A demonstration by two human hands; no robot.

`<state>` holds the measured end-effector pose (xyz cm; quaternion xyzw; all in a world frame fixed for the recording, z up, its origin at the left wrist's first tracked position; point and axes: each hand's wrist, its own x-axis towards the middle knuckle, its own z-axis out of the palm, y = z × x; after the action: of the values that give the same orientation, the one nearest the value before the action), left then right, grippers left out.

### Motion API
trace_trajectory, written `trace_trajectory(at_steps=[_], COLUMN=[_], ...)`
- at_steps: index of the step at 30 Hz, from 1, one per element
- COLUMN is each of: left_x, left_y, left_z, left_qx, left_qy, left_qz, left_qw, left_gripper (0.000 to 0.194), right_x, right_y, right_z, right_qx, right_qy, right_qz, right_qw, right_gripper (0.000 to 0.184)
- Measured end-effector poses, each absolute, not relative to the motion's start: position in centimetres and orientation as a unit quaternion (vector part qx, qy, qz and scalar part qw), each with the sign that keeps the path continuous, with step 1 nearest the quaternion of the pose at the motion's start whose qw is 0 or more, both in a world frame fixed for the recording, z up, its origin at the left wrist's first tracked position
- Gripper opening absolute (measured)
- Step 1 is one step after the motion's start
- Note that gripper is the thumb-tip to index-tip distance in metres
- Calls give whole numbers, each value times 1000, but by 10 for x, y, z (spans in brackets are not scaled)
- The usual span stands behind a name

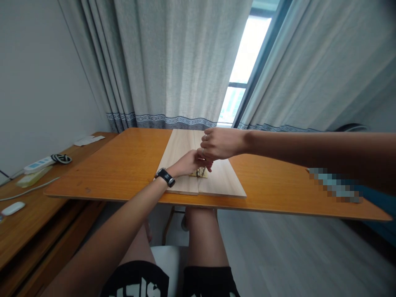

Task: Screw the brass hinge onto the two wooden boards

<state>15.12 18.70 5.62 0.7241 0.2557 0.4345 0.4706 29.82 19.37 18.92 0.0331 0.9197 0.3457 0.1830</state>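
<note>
Two pale wooden boards lie side by side on the table, the left board (180, 148) and the right board (223, 181) meeting along a seam. A brass-coloured hinge (202, 175) lies across this seam, partly covered by my hands. My left hand (187, 163), with a black watch on the wrist, reaches in low over the hinge with its fingers closed. Above it, my right hand (220, 143) is bent downward, its fingers curled and meeting the left fingertips. Whatever is between the fingers of either hand is too small and hidden to name.
The orange-brown table (123, 165) carries the boards. At its right end lies a blurred-out flat object (335, 185). A side desk on the left holds a power strip (38, 164), a white mouse (13, 208) and a paper (88, 140). Curtains (185, 62) hang behind.
</note>
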Motion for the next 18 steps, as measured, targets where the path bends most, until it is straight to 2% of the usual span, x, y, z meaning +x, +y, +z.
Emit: trace_trajectory(at_steps=[4, 9, 12, 16, 18], left_x=[148, 152, 152, 149, 150], left_y=[193, 190, 186, 183, 184], left_z=[60, 55, 55, 60, 62], left_qx=[740, 724, 728, 763, 772], left_qy=[260, 358, 380, 341, 329], left_qz=[406, 483, 484, 448, 438], left_qw=[470, 339, 303, 319, 322], left_gripper=[15, 13, 12, 15, 16], right_x=[285, 271, 274, 286, 289], right_y=[188, 180, 181, 187, 190], right_z=[182, 180, 182, 188, 189], right_qx=[240, 396, 357, 186, 165], right_qy=[906, 860, 879, 919, 918], right_qz=[312, 291, 280, 293, 291], right_qw=[156, 137, 149, 189, 213], right_gripper=[36, 27, 28, 34, 31])
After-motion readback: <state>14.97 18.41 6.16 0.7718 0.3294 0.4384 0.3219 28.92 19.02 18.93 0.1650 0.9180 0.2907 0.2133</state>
